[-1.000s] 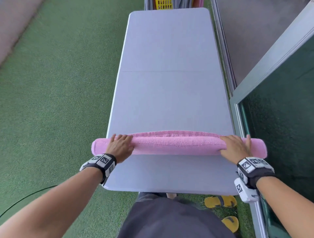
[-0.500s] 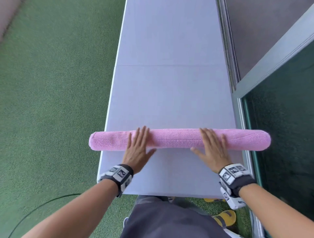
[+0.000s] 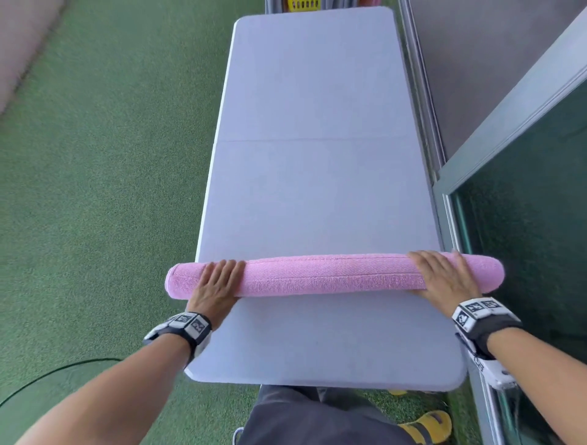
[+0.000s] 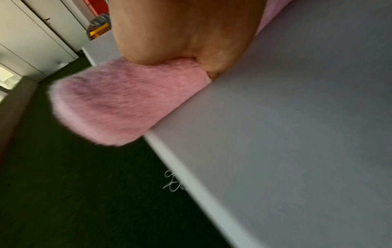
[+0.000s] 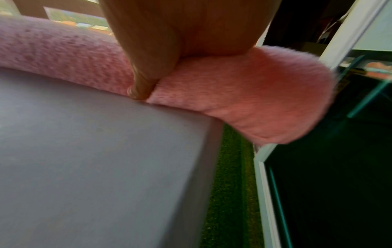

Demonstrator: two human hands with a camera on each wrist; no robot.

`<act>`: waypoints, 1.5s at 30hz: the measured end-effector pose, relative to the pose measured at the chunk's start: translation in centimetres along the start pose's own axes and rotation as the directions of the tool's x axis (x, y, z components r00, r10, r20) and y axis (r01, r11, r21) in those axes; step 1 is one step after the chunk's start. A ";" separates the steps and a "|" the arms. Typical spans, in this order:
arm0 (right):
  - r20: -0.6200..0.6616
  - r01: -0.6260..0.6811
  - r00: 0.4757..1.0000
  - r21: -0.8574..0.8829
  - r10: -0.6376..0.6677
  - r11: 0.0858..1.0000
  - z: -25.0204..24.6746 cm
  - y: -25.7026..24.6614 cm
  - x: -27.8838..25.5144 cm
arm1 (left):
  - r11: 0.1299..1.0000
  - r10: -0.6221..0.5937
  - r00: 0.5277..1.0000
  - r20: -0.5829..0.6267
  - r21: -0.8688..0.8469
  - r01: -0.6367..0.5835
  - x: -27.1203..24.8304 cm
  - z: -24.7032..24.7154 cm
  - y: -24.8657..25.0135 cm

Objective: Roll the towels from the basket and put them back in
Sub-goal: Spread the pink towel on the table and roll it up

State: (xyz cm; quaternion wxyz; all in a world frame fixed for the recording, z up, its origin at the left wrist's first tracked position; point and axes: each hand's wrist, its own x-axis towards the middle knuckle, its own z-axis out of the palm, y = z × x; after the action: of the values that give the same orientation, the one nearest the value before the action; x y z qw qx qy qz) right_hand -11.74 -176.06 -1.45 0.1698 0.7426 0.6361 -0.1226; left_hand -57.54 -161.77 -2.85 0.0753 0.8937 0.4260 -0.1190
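Note:
A pink towel (image 3: 333,274), rolled into one long tube, lies across the near part of the grey table (image 3: 317,127). Both ends stick out past the table's sides. My left hand (image 3: 219,279) wraps over the roll near its left end, fingers across the top. In the left wrist view the thumb sits on the near side of the towel (image 4: 116,100). My right hand (image 3: 444,276) wraps the right end the same way, its thumb pressed into the towel (image 5: 244,100) at the table's edge. A yellow basket (image 3: 300,3) peeks out beyond the table's far end.
Green turf (image 3: 95,190) lies to the left, with a dark cable (image 3: 47,378) on it. A glass door in a metal frame (image 3: 508,127) runs close along the table's right side. My yellow sandal (image 3: 425,425) shows below the near edge.
Half a second ago both hands lay flat on the roll nearer its middle. They have slid outward to the ends and now wrap over it. The roll has stayed in place.

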 end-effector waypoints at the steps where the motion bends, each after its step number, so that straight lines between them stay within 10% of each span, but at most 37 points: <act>1: 0.009 -0.030 1.000 -0.020 0.030 0.999 0.0 1.1 -0.4 | 1.000 -0.026 0.999 0.020 0.016 0.026 -0.7 -0.1 -1.3; 15: 0.005 -0.437 0.895 0.224 0.447 0.871 -2.0 -4.4 1.0 | 0.785 -0.519 0.833 0.190 -0.279 0.553 3.6 -2.3 9.8; 23: 0.262 -0.392 0.920 0.626 0.292 0.674 -3.0 -12.1 2.5 | 0.447 -0.469 0.781 0.412 -0.652 0.612 7.7 -4.4 20.0; 29: 0.180 -0.339 0.928 0.769 0.325 0.542 -2.5 -13.0 -0.3 | 0.329 -0.365 0.827 0.427 -0.772 0.544 4.7 -2.8 19.5; 39: 0.192 -0.374 0.916 0.728 0.353 0.574 -3.9 -13.2 0.2 | 0.308 -0.275 0.843 0.463 -0.788 0.533 3.5 -2.8 19.9; 45: 0.138 -0.370 0.927 0.498 0.350 0.784 -4.2 -14.6 0.8 | 0.544 -0.067 0.889 0.453 -0.731 0.413 2.4 -3.4 22.9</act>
State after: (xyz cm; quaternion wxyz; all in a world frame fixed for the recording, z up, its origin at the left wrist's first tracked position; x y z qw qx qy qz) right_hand -26.17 -171.69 0.67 -0.0029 0.8657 0.4230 -0.2677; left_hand -37.73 -173.50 0.47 0.5367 0.6503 0.5305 -0.0873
